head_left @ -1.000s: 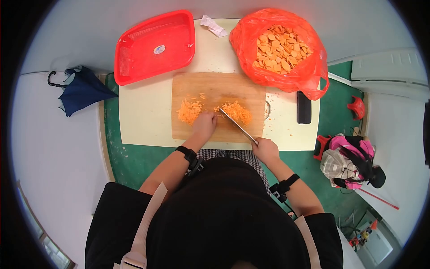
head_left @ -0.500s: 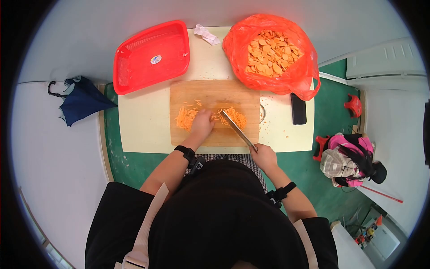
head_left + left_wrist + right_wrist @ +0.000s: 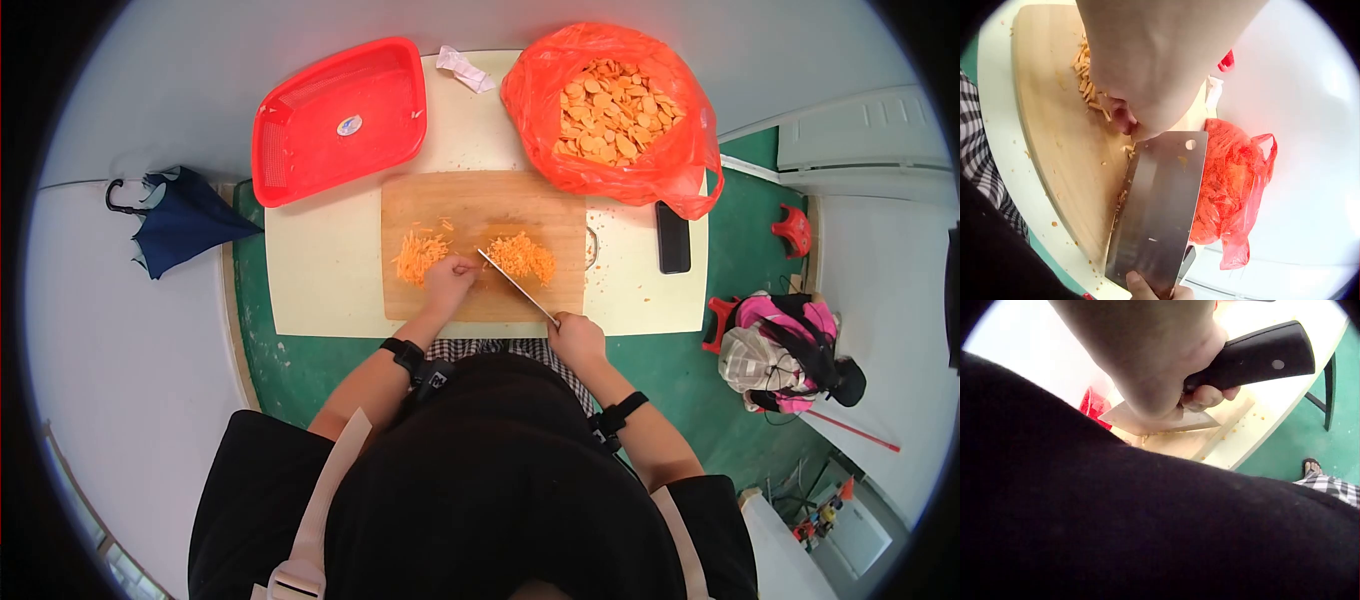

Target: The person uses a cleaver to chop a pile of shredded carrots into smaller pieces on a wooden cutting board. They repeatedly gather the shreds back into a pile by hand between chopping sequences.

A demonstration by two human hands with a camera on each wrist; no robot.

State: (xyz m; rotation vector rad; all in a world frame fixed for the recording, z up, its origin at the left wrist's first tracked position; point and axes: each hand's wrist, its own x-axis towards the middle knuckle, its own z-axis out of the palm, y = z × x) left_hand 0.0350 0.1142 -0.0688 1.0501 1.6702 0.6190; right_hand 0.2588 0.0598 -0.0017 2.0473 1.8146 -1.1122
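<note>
On the wooden cutting board (image 3: 480,190), a heap of orange strips (image 3: 413,262) lies at the left and finely cut orange pieces (image 3: 525,257) at the right. My left hand (image 3: 450,285) rests beside the strips, its fingers curled; what is under them is hidden. My right hand (image 3: 578,340) grips the cleaver (image 3: 518,289) by its black handle (image 3: 1260,357). In the left wrist view the broad blade (image 3: 1160,200) stands close to the left hand (image 3: 1147,81), with small orange bits along its edge.
A red basket (image 3: 340,165) stands at the back left of the table (image 3: 320,300). At the back right is a red bag (image 3: 550,100) of orange slices, with crumpled paper (image 3: 465,70) between them. A phone (image 3: 673,238) lies at the right. Beyond it a person (image 3: 790,350) is visible.
The cleaver and my right hand have moved left over the board. My left hand has shifted slightly left, its fingers now curled away from the blade. The head view has tilted slightly.
</note>
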